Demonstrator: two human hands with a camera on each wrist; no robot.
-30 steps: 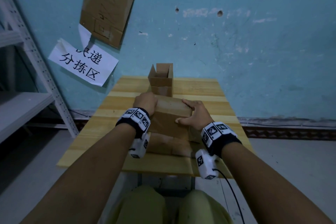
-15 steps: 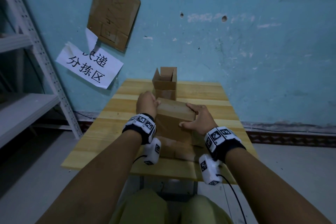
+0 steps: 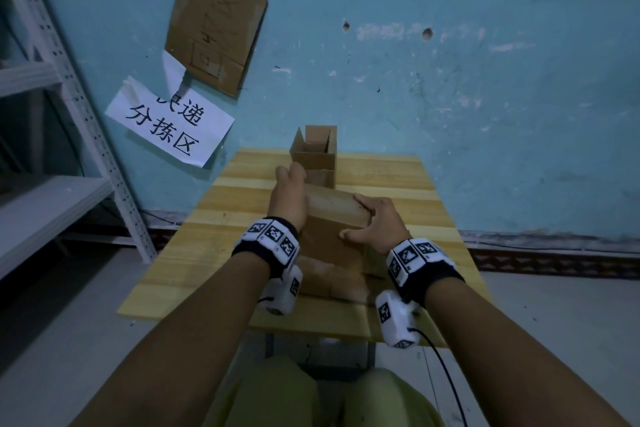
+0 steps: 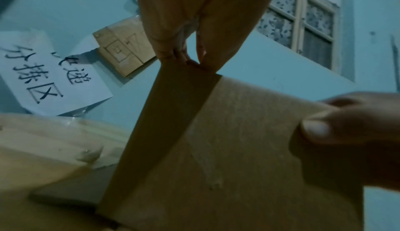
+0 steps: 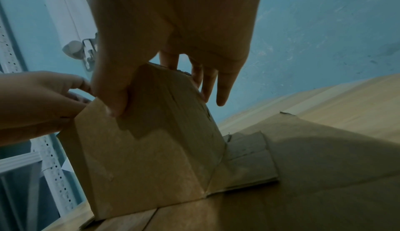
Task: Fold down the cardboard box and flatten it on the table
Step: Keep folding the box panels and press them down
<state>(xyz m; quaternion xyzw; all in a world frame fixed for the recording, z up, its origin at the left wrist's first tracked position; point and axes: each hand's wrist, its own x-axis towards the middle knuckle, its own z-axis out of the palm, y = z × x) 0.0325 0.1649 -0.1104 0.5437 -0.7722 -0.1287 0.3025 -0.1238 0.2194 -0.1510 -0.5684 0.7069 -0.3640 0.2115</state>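
Observation:
A brown cardboard box [image 3: 332, 229] stands mid-table with its lower flaps [image 3: 329, 281] spread flat toward me. My left hand [image 3: 289, 198] lies along the box's upper left edge. In the left wrist view its fingers [image 4: 166, 53] and thumb pinch the top corner of the box [image 4: 216, 149]. My right hand [image 3: 375, 222] grips the upper right edge. The right wrist view has its thumb [image 5: 114, 101] on the near face of the box [image 5: 151, 157], with the other fingers over the far side. The box's inside is hidden.
A second, smaller cardboard box [image 3: 315, 156] stands open-topped at the back of the wooden table [image 3: 415, 184], just behind the hands. A metal shelf rack [image 3: 52, 114] is at the left. A paper sign [image 3: 169, 125] and a cardboard sheet [image 3: 214, 24] hang on the blue wall.
My left hand has slid forward along the box's left edge toward the back box, its fingers now stretched out further. The right hand keeps its hold on the right edge.

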